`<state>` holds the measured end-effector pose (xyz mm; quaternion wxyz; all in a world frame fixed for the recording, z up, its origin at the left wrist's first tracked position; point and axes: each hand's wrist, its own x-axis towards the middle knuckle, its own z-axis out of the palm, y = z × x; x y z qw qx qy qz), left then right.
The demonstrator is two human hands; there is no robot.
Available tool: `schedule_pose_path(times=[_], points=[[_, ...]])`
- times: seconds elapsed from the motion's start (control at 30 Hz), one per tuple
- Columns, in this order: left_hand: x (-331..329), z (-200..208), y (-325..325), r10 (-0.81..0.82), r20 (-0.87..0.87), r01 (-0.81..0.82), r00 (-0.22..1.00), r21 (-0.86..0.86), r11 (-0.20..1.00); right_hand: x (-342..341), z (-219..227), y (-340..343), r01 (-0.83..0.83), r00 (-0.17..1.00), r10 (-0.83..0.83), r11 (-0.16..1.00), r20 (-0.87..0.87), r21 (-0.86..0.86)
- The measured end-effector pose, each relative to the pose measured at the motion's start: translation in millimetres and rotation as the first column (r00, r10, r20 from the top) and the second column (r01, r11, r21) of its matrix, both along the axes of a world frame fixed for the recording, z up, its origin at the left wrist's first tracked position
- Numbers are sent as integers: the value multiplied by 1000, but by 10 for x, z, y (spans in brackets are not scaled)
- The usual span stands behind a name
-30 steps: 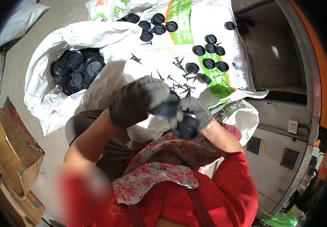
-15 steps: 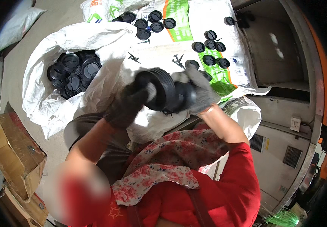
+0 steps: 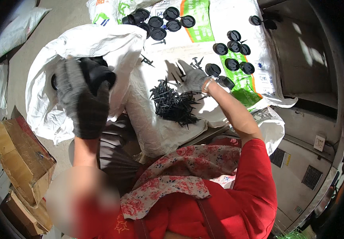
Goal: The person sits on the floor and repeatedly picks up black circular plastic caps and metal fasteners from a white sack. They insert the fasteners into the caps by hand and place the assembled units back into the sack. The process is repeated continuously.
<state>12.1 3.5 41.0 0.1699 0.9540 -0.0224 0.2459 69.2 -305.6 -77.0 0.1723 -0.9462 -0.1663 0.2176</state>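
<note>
My left hand point(image 3: 82, 101), in a dark grey glove, is over the mouth of a white woven sack point(image 3: 40, 107) and smeared by motion. Against its right side is a tilted round black plastic part point(image 3: 102, 77); whether the fingers grip it cannot be made out. More black parts in the sack are mostly hidden by the hand. My right hand point(image 3: 195, 79), in a grey glove, has its fingers spread low over the white work surface. It sits at the upper right edge of a heap of black plastic spikes point(image 3: 174, 104), beside a few loose spikes point(image 3: 197, 63).
Round black caps point(image 3: 173, 25) stand in a group at the far side. Others point(image 3: 234, 46) are on the right, by a green printed strip point(image 3: 231, 73). A metal cabinet point(image 3: 299, 51) borders the right. Cardboard boxes point(image 3: 22, 159) are at lower left.
My hands have parted from the stack of black round parts held between them. The left moved left to the sack, the right to the spikes. The spike heap is now uncovered.
</note>
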Motion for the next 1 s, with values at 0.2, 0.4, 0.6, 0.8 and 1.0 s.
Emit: schedule_pose_path(times=[0.2,0.4,0.6,0.8,1.0], points=[[-32,-197,-89,-266,-4,262,964,-150,953,-27,-506,-1147,386,921,-344,732,184,-561],[-64,-268,-341,-412,-245,303,878,-383,873,-342,-617,-1433,-75,958,-76,865,-278,-497],[-227,-542,-623,-460,-276,254,844,-549,796,-490,238,-796,403,803,-122,832,-584,380],[-242,-548,-772,-738,-476,-193,479,-877,441,-962,973,-24,-40,960,206,770,-188,637],[-277,-396,-738,-909,20,-532,416,-805,-261,-1130,1059,240,-217,863,147,972,484,92]])
